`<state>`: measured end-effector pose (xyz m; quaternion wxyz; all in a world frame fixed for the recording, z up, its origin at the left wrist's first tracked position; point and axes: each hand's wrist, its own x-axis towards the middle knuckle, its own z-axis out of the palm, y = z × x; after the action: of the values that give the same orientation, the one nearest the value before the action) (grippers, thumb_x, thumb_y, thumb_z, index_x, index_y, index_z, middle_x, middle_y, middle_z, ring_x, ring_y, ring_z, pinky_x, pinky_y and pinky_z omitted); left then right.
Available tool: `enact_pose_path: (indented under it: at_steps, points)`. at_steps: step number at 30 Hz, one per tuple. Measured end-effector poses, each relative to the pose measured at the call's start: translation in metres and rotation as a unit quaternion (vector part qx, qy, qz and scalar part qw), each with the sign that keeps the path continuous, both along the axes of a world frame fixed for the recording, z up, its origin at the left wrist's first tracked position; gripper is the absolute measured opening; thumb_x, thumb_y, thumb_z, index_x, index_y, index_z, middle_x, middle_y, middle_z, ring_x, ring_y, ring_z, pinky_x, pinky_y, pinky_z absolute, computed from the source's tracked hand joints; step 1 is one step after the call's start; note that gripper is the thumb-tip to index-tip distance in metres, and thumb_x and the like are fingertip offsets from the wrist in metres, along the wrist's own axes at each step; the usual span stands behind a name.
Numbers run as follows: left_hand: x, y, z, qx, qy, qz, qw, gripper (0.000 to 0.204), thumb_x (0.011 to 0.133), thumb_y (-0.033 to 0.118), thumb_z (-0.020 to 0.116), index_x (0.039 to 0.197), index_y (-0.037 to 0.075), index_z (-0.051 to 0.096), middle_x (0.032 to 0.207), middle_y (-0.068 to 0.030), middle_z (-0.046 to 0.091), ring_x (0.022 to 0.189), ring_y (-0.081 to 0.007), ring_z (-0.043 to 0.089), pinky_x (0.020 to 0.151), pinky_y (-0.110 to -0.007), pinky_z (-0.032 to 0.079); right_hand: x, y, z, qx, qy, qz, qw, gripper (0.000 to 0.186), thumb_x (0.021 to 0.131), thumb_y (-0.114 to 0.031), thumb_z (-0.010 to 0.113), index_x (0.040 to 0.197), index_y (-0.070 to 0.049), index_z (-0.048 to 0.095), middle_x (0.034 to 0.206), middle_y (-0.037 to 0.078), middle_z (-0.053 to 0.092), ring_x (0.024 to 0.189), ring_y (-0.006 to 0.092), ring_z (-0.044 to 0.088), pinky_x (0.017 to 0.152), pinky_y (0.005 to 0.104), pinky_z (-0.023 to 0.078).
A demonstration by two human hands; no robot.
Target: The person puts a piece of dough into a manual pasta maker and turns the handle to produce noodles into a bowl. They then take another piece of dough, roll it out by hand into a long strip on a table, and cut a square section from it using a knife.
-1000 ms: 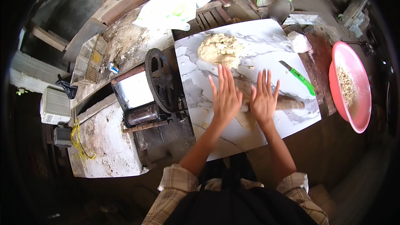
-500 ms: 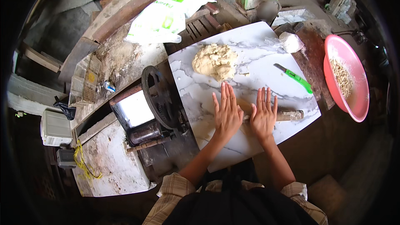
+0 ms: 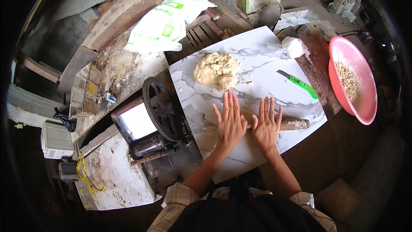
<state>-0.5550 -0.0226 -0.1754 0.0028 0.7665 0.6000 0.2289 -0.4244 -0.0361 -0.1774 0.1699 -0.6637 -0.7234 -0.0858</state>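
My left hand (image 3: 231, 124) lies palm down with straight fingers on the marble-patterned board (image 3: 201, 124), just below a lump of pale dough (image 3: 216, 71). Beside it, my right hand (image 3: 266, 126) is also flat, fingers stretched upward and thumb out. A floury wooden rolling pin (image 3: 295, 124) sticks out to the right from beneath the right hand. Something beige (image 3: 247, 115) shows between the two hands, mostly covered. What lies under the palms is hidden. A green utility knife (image 3: 299, 84) rests right of the dough.
A pink basin (image 3: 372, 86) with noodle-like strands (image 3: 346, 79) stands at right. A clear bag of white powder (image 3: 295, 48) sits on the board's far corner. At left is a roller machine with a dark handwheel (image 3: 159, 109); a white-green sack (image 3: 156, 28) lies behind it.
The whole view has shifted slightly down and left. Both hands stay flat in nearly the same place on the board, with the right thumb a little closer to the left hand.
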Motion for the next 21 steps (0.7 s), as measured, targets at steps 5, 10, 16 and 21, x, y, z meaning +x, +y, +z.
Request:
enact_pose_path:
  at_steps: [5, 10, 16, 21]
  points:
    - [0.005, 0.060, 0.021, 0.052, -0.028, -0.008, 0.998, 0.072, 0.082, 0.017, 0.046, 0.143, -0.008, 0.016, 0.152, -0.0216, 0.015, 0.141, -0.0371, 0.010, 0.108, -0.061, -0.002, 0.003, 0.053, 0.005, 0.023, 0.015, -0.017, 0.999, 0.056, 0.096, -0.035, 0.038, 0.137, 0.004, 0.037, 0.137, 0.015, 0.045, 0.140, 0.0259, 0.023, 0.113, 0.0509, 0.010]
    - [0.008, 0.086, 0.021, 0.089, -0.041, 0.006, 0.995, 0.072, 0.084, 0.018, 0.046, 0.143, -0.008, 0.014, 0.152, -0.0217, 0.014, 0.142, -0.0368, 0.008, 0.110, -0.058, -0.001, 0.001, 0.073, 0.000, 0.027, 0.041, -0.060, 0.997, 0.055, 0.097, -0.035, 0.035, 0.136, 0.005, 0.037, 0.139, 0.015, 0.044, 0.140, 0.0257, 0.021, 0.113, 0.0511, 0.008]
    - [-0.004, -0.002, -0.001, -0.020, 0.007, 0.038, 0.999, 0.069, 0.085, 0.020, 0.043, 0.141, -0.010, 0.019, 0.150, -0.0233, 0.019, 0.142, -0.0329, 0.013, 0.112, -0.054, 0.005, -0.007, 0.003, 0.001, 0.013, 0.002, 0.009, 1.000, 0.056, 0.094, -0.034, 0.040, 0.137, 0.002, 0.037, 0.142, 0.016, 0.039, 0.140, 0.0252, 0.021, 0.113, 0.0537, 0.008]
    - [0.000, 0.038, 0.005, 0.023, 0.016, 0.068, 0.997, 0.068, 0.086, 0.020, 0.043, 0.141, -0.011, 0.020, 0.149, -0.0240, 0.020, 0.142, -0.0329, 0.013, 0.112, -0.054, 0.005, -0.006, 0.042, 0.005, 0.016, 0.002, 0.019, 1.000, 0.055, 0.094, -0.032, 0.040, 0.137, 0.002, 0.037, 0.144, 0.017, 0.037, 0.141, 0.0245, 0.020, 0.113, 0.0539, 0.007]
